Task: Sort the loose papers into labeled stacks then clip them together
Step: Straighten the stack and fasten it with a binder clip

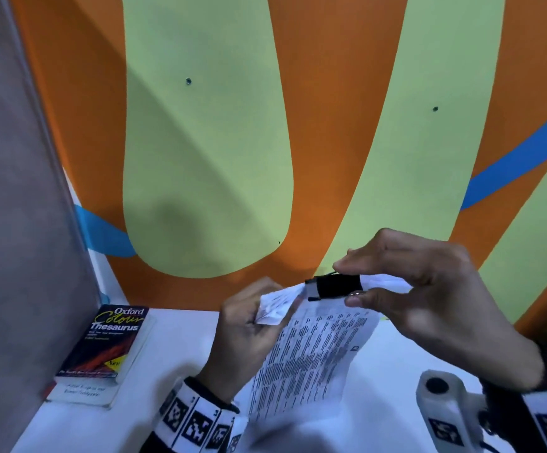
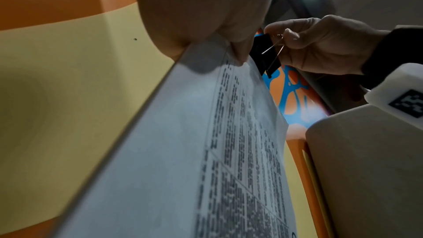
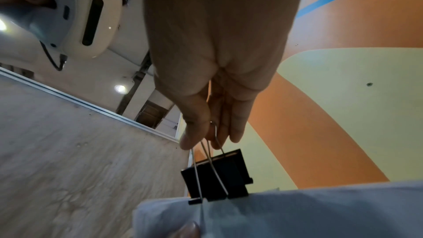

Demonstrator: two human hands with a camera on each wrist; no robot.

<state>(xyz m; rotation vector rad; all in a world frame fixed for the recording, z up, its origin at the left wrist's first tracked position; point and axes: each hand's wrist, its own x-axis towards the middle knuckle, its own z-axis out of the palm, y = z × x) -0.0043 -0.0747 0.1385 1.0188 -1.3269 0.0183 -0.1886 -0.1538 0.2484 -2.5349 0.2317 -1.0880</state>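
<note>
A stack of printed papers (image 1: pixel 311 358) is held up above the white table (image 1: pixel 174 335). My left hand (image 1: pixel 252 322) pinches the stack's upper left corner, fingers curled round the paper's edge (image 2: pixel 201 55). A black binder clip (image 1: pixel 332 286) sits at the stack's top edge. My right hand (image 1: pixel 354 282) pinches the clip's wire handles between thumb and fingers. In the right wrist view the binder clip (image 3: pixel 217 175) meets the papers (image 3: pixel 297 213), wire handles squeezed together under my thumb. From the left wrist view the clip (image 2: pixel 265 55) shows behind the sheet.
An Oxford Colour Thesaurus (image 1: pixel 105 348) lies on another book at the table's left, next to a grey partition (image 1: pixel 20 223). An orange, green and blue painted wall (image 1: pixel 233 142) stands right behind the table.
</note>
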